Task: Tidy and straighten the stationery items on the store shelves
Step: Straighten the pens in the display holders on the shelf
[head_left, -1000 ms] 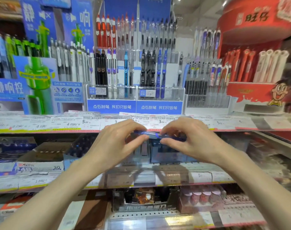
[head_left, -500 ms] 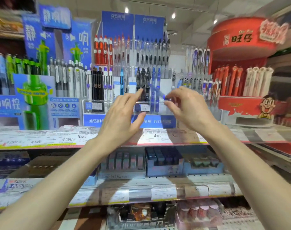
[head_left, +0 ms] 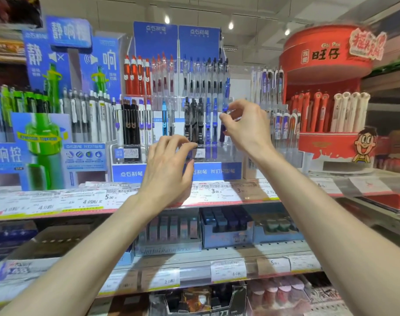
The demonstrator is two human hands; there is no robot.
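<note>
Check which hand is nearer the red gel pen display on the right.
Right. The right hand pinches a blue pen just left of the red display; the left hand is lower and farther left, at the clear rack's front.

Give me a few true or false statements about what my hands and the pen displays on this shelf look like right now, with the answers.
1. The right hand pinches an upright blue pen. True.
2. The left hand holds a red pen. False: it holds no pen and sits in front of the clear pen rack.
3. The red cartoon display stands right of the clear rack. True.
4. The black pens lie flat on the shelf. False: they stand upright in the rack.
</note>
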